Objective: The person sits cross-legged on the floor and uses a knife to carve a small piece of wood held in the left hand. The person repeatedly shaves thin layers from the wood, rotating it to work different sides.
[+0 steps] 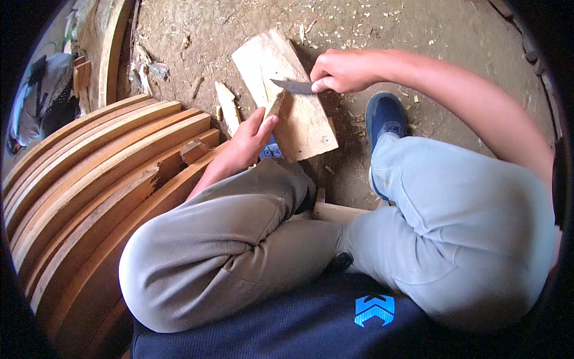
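Note:
A thick, pale wooden board lies on the ground in front of me, at a slant. My right hand is closed around a knife, whose dark blade points left across the board. The knife's handle is hidden inside my fist. Over the board's left edge, my left hand grips a short piece of wood, its upper end just below the blade. Whether blade and wood touch, I cannot tell.
Long curved-looking planks are stacked at the left. A pale wood offcut lies beside the board, and shavings are scattered over the dirt floor. My blue shoe stands right of the board. A dark bundle is at the far left.

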Demonstrator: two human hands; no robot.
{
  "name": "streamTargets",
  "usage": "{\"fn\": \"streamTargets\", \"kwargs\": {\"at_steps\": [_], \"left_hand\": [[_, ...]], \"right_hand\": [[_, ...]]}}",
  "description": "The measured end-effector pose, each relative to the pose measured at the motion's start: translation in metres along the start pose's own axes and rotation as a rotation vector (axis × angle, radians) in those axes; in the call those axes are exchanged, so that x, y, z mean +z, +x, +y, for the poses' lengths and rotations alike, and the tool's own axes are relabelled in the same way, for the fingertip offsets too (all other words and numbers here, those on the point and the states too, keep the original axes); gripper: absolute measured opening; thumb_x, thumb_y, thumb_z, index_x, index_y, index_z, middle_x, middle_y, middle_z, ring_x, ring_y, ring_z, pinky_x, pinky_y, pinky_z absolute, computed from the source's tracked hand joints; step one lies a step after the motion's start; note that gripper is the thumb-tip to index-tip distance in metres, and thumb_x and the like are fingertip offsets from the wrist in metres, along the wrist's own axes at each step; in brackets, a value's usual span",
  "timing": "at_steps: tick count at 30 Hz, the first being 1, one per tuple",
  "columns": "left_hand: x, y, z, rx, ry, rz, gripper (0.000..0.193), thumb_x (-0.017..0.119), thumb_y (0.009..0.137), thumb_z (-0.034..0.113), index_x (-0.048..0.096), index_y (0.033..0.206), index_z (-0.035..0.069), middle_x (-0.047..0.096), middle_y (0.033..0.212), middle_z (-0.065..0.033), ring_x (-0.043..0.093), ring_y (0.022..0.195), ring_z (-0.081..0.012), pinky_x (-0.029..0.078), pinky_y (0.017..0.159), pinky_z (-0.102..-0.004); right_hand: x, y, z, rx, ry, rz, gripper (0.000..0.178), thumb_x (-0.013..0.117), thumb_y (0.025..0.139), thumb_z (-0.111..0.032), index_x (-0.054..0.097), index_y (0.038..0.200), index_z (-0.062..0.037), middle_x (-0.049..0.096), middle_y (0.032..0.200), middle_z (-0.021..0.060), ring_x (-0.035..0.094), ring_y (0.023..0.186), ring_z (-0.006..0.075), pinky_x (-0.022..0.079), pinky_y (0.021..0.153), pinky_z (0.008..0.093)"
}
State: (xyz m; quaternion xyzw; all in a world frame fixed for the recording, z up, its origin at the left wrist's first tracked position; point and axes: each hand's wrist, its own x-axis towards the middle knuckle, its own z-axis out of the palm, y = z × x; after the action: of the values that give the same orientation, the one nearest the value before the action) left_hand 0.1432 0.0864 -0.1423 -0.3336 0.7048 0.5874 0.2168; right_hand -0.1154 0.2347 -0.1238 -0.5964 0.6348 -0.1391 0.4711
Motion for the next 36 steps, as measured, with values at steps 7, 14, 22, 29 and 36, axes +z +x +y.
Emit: {"fn": "streamTargets", "kwargs": {"at_steps": [7,14,22,29,36], "left_hand": [[-0.013,-0.003,0.001,-0.031,0.037,-0.025,0.034,0.054,0.104,0.035,0.051,0.096,0.003,0.044,0.063,0.0021,0.041,0.052,-0.0075,0.036,0.045,-0.0271],[-0.009,-0.009,0.026,-0.092,0.033,-0.076,0.031,0.058,0.102,0.029,0.05,0.113,0.001,0.049,0.06,-0.0009,0.048,0.043,-0.0105,0.039,0.039,-0.0278],[-0.009,-0.009,0.02,-0.077,0.039,-0.079,0.027,0.056,0.103,0.028,0.048,0.105,0.002,0.048,0.06,-0.001,0.046,0.042,-0.0099,0.036,0.038,-0.0277],[-0.009,-0.007,0.02,-0.055,0.114,-0.086,0.029,0.055,0.104,0.031,0.048,0.103,0.003,0.048,0.062,-0.0012,0.046,0.044,-0.0101,0.037,0.04,-0.0281],[-0.009,-0.015,0.022,-0.137,-0.119,-0.087,0.032,0.042,0.109,0.037,0.048,0.106,0.005,0.045,0.068,0.0004,0.041,0.049,-0.0085,0.033,0.042,-0.0261]], "right_hand": [[-0.002,-0.009,-0.03,0.157,-0.286,0.084,0.025,0.057,0.098,-0.027,0.071,0.099,-0.0066,0.069,0.084,0.0179,0.069,0.083,0.0366,0.053,0.07,0.0496],[0.003,-0.02,-0.038,0.218,-0.33,0.123,0.025,0.054,0.098,-0.026,0.072,0.098,-0.0087,0.07,0.086,0.0169,0.069,0.085,0.0376,0.055,0.069,0.0495],[0.001,-0.018,-0.041,0.234,-0.312,0.084,0.025,0.056,0.098,-0.027,0.072,0.097,-0.0075,0.07,0.09,0.0175,0.07,0.089,0.0377,0.055,0.072,0.0497],[0.007,-0.02,-0.042,0.248,-0.291,0.098,0.025,0.054,0.099,-0.027,0.071,0.098,-0.0086,0.07,0.089,0.0172,0.069,0.086,0.0381,0.054,0.072,0.0509],[0.013,-0.019,-0.051,0.276,-0.321,0.133,0.022,0.056,0.097,-0.023,0.07,0.098,-0.0064,0.07,0.093,0.0182,0.069,0.09,0.038,0.055,0.074,0.0496]]}}
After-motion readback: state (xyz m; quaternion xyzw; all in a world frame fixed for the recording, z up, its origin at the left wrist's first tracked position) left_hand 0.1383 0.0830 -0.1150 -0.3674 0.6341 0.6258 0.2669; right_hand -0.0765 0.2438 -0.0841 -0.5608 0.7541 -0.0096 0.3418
